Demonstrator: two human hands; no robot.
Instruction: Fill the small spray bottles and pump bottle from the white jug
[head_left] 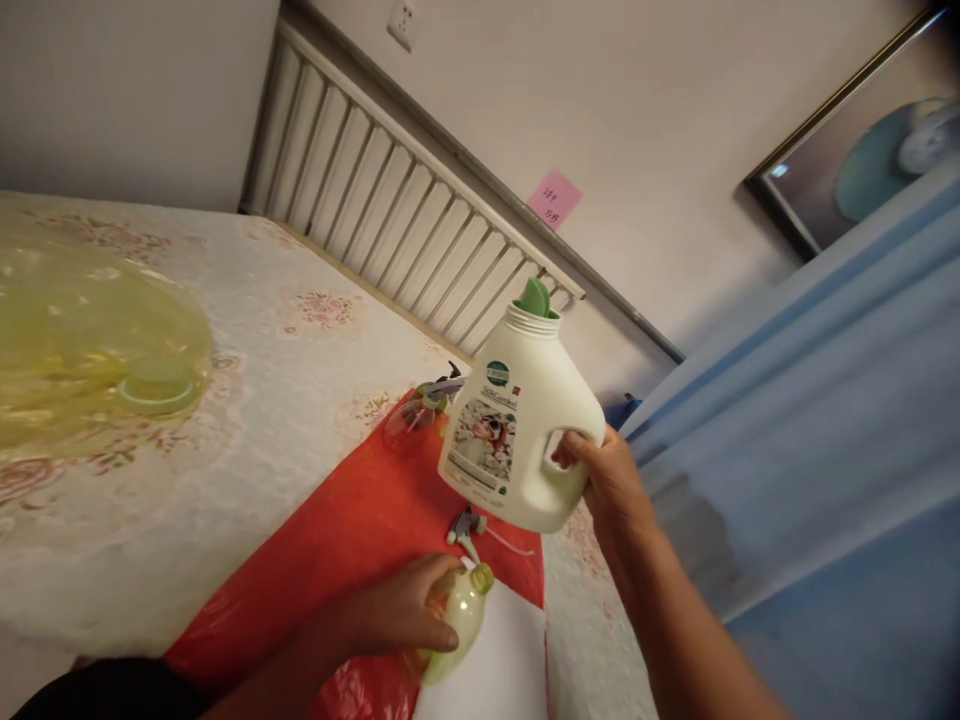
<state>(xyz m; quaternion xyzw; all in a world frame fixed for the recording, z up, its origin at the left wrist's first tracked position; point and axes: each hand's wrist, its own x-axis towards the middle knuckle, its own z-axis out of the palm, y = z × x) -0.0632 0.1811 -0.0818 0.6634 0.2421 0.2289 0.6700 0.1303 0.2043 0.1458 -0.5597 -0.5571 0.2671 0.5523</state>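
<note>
My right hand [604, 470] is closed round the handle of a cream detergent jug [517, 430]. The jug is uncapped, with a green pour spout [535, 298] at its neck and a printed label on its side. Below and left of it, my left hand [412, 610] grips a small yellowish spray bottle [459, 625] with an open neck. A grey trigger spray head [466, 525] with a thin white tube lies just beyond that bottle, on a red plastic bag [352, 510]. Some space separates the jug from the bottle.
On the left of the flowered tablecloth [292, 380] lies a yellow translucent plastic bag [97, 330] with a pale green cap [156, 385]. Another clear bottle [412, 420] is behind the jug. A radiator [390, 190] and a blue curtain [810, 380] border the table.
</note>
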